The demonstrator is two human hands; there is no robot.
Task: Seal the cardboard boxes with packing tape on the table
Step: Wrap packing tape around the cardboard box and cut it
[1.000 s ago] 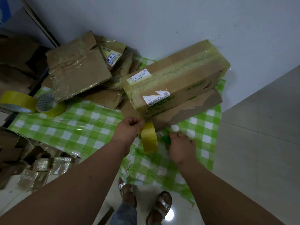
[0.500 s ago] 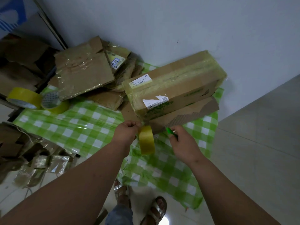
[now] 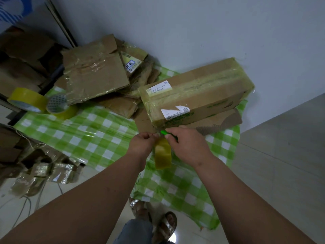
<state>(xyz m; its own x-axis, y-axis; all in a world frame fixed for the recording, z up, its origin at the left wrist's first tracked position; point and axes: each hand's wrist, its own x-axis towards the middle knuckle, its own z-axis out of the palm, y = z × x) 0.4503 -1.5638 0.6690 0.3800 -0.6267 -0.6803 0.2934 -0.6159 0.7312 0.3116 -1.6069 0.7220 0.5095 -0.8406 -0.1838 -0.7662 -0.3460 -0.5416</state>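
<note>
Head view: left hand (image 3: 141, 144) pinches one tape roll (image 3: 162, 154), right hand (image 3: 186, 143) grips one green cutter (image 3: 165, 133).

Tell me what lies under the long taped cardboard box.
Under the long taped cardboard box a torn flat cardboard sheet sticks out, lying on the green checked tablecloth. Whatever sits beneath the box's middle is covered.

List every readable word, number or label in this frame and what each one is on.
"602 607 12 815": pale label on top of the taped box.
White torn label on that box's side: print too small to read.
Small label on the flattened cardboard pile: two bold characters, blurred.
Green print on the box side: unreadable.
</note>
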